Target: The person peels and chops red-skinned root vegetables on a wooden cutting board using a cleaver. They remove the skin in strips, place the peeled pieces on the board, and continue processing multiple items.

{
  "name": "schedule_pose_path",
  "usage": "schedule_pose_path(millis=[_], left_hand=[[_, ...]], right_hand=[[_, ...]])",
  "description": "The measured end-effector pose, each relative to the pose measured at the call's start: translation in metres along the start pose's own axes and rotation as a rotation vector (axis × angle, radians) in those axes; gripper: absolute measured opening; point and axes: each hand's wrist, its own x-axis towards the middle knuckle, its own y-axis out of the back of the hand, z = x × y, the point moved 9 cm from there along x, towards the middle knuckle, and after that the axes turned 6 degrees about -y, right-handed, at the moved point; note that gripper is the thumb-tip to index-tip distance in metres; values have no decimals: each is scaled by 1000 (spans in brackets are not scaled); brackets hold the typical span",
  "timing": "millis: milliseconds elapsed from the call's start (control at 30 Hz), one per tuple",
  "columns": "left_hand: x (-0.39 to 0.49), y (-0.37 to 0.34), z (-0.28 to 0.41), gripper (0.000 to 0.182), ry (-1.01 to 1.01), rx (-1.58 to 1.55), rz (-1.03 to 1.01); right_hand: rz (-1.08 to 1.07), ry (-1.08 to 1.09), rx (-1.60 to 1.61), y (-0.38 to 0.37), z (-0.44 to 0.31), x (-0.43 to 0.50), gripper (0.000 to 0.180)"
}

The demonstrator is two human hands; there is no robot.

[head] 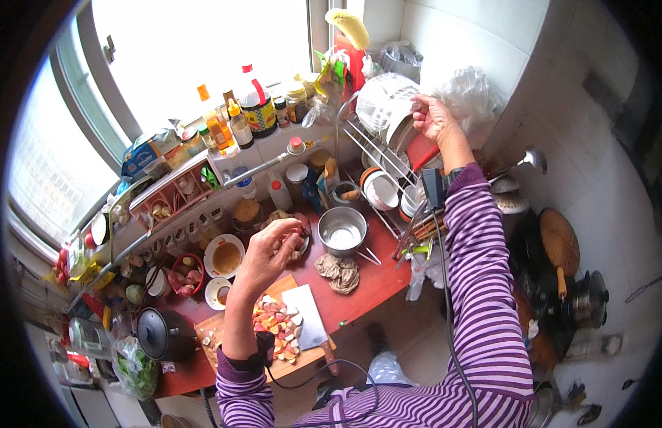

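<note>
My right hand (pixel 435 119) is raised at the upper shelf of the dish rack. Its fingers are pinched at the edge of a white perforated plastic basket (pixel 383 101), which stands beside plates there. Over the red table hovers my left hand (pixel 269 249), fingers bent and apart from the thumb, with nothing seen in it. Below it, orange and reddish chopped chunks (pixel 277 329) lie on a wooden cutting board (pixel 304 359). A cleaver (pixel 305 315) rests flat beside the chunks. Right of my left hand stand a steel pot (pixel 341 230) and a crumpled brown cloth (pixel 337 273).
Bowls (pixel 380 191) fill the lower part of the wire dish rack (pixel 357 134). Sauce bottles (pixel 241 125) line the window ledge. Two bowls with brown liquid (pixel 225 258), a red basket (pixel 187 275) and a black lidded pot (pixel 162 333) stand left. A cable hangs from my right wrist.
</note>
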Motion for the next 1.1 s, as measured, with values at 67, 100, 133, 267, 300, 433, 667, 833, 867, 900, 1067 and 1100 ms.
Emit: schedule_pose_path(millis=[67,100,133,267,300,433,667,833,867,900,1067,1100], left_hand=[[20,-12,1,22,-50,62,28],[34,-21,-5,22,-19,39,56],[47,-33,-12,22,17,17,78],[120,-104,-11,26,-138,162,142],[142,-123,-16,28,-100,230,147],[224,-171,-18,28,-103,381,235],[312,-198,-45,25,169,589,115],[307,-197,-40,24,147,616,153],[307,-195,-36,23,136,624,158],[306,-192,-32,23,118,648,175],[282,-174,-10,24,114,749,227],[275,-168,-5,23,109,756,258]], right_hand=[[-20,92,22,-3,-27,6,14],[-43,112,-8,-6,-40,12,16],[-54,127,-24,-6,-49,16,18],[-98,184,-122,2,-71,26,27],[-106,195,-152,1,-74,28,28],[-150,195,-189,-1,-76,25,29],[-174,218,-213,5,-76,19,32],[-126,278,-226,11,-81,25,34],[-121,287,-214,12,-82,26,34],[-121,298,-202,13,-83,27,33],[-83,314,-99,17,-91,37,30],[-67,315,-80,20,-92,39,29]])
